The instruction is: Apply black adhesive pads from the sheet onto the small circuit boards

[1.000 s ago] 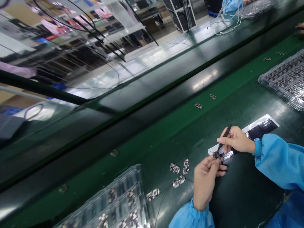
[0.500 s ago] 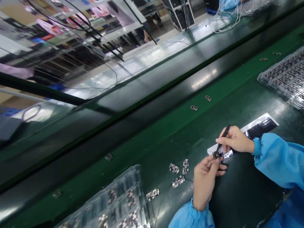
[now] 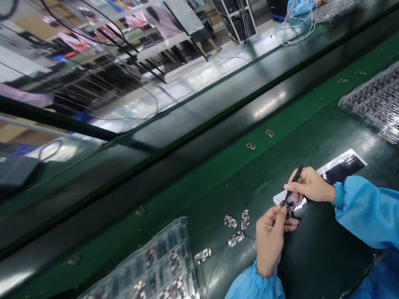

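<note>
My left hand (image 3: pixel 270 236) pinches a small circuit board (image 3: pixel 287 211) between thumb and fingers. Black tweezers (image 3: pixel 294 180) are gripped in my right hand (image 3: pixel 308 183), their tips down at the upper end of that board. Whether the tips hold anything is too small to tell. Under and behind my hands lies a white-edged sheet with black stickers (image 3: pixel 341 169). Left of my left hand, several similar boards (image 3: pixel 236 238) lie loose on the green surface, with a thin dark wire beside them.
A clear plastic tray (image 3: pixel 168 265) with some boards stands at the lower left; stacked full trays (image 3: pixel 374 99) stand at the right. More boards (image 3: pixel 251 146) lie on the bright green belt strip (image 3: pixel 199 182). Across the line, a co-worker's blue sleeve (image 3: pixel 301 6) shows near cables.
The boards on the green strip have shifted slightly down and left. The held board has tilted a little in my left hand, with the tweezers still at it. The view has moved slightly.
</note>
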The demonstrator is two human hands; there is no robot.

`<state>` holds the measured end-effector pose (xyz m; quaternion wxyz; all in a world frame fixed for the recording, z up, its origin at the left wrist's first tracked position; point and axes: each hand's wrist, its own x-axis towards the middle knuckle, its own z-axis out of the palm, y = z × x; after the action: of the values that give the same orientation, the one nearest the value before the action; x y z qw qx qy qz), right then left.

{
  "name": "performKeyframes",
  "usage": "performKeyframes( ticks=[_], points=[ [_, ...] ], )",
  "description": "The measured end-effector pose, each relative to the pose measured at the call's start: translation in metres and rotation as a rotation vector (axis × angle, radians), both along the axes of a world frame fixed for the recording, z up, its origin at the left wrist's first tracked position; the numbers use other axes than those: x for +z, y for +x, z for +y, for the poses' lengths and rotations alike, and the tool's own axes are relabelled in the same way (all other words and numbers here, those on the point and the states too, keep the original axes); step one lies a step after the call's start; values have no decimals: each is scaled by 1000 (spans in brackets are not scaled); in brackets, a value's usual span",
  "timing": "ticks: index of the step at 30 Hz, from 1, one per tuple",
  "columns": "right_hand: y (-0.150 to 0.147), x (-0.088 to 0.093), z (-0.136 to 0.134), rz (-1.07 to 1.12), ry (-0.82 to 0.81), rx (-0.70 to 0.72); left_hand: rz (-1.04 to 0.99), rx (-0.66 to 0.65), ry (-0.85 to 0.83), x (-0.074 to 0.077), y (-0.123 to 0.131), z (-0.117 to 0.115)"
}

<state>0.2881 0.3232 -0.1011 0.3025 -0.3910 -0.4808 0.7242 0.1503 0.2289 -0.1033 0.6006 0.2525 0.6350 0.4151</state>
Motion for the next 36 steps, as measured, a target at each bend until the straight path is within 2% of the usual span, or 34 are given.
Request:
performKeyframes(
  ticks=[5,9,12,15,18,20,22,24,26,27,29,31,33,36],
  points=[
    [6,7,9,21,79,-142,-11,31,-14,1,3,-3],
    [9,-4,15,8,85,-219,-2,75,-3,7,-13,3],
    [5,-15,16,10,73,-223,101,201,67,14,-51,26],
    [3,-21,15,1,88,-208,255,364,117,19,-102,65],
    [3,-23,15,-18,110,-192,409,463,122,22,-148,98],
    [3,-24,15,-25,120,-185,543,516,110,24,-166,106],
    [3,-24,15,-24,122,-179,678,521,108,25,-170,102],
    [3,-23,15,-25,120,-179,764,464,115,27,-157,85],
    [4,-18,15,-45,119,-179,825,301,144,27,-129,61],
    [5,-14,14,-56,120,-173,853,177,175,27,-112,46],
    [7,-6,13,-55,119,-129,940,-189,301,26,-76,17],
    [8,1,11,-33,113,-48,998,-471,403,22,-44,-9],
    [8,5,8,-21,108,40,1076,-603,444,15,-23,-26],
    [5,4,4,-40,124,120,1260,-680,454,4,-9,-36]
  ],
)
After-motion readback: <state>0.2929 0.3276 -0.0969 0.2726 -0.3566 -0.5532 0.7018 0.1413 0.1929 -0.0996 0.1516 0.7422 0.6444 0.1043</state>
